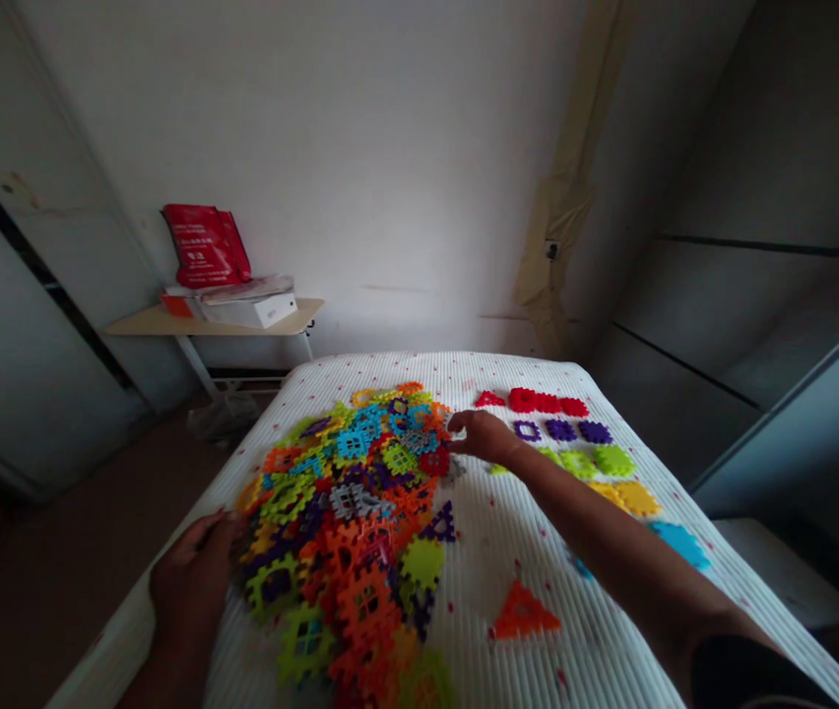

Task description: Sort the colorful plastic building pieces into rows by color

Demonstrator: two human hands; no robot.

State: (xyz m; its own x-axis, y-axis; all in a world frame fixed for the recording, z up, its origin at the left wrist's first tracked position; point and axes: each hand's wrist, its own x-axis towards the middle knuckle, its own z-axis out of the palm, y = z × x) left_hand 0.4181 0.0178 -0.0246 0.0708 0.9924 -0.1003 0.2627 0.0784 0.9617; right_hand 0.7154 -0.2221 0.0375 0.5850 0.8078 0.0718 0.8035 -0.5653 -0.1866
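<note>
A heap of colourful plastic interlocking tiles (353, 502) with notched edges covers the left and middle of the bed. My right hand (484, 436) is at the heap's right edge, its thumb and bent fingers apart with nothing visible between them. At the heap's left edge, my left hand (194, 581) has its fingers curled in; whatever they hold is hidden. Sorted tiles lie in colour rows on the right: red tiles (547, 401), purple tiles (561, 430), green tiles (613, 460), yellow tiles (638, 497) and a blue tile (680, 545). My right forearm partly covers these rows.
An orange triangular tile (524, 612) lies alone near the front, and a purple triangle (440, 522) beside the heap. The bed (479, 650) has a white ribbed cover. Behind it on the left, a small table (146, 320) carries a red bag (202, 246) and a white box (261, 307).
</note>
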